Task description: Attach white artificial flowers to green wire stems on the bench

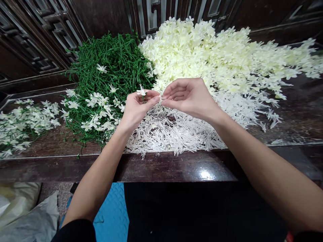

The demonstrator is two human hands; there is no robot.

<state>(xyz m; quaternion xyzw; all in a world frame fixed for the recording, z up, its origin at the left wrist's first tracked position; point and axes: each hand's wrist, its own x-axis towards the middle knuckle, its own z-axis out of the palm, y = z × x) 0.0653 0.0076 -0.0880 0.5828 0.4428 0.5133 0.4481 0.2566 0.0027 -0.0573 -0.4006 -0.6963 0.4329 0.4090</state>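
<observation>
My two hands meet fingertip to fingertip above the loose piles on the tabletop [300,124].
My left hand [133,109] is nearly closed, a white flower [142,91] on a green stem upright in its curled fingers; my right hand [191,95] pinches thin white strands [174,99] between thumb and forefinger, its other fingers bent, at my left fingertips. The green stems [113,57] lie beyond my left hand, the cream petals [186,50] beyond my right, and the white bristles [176,134] below both.
</observation>
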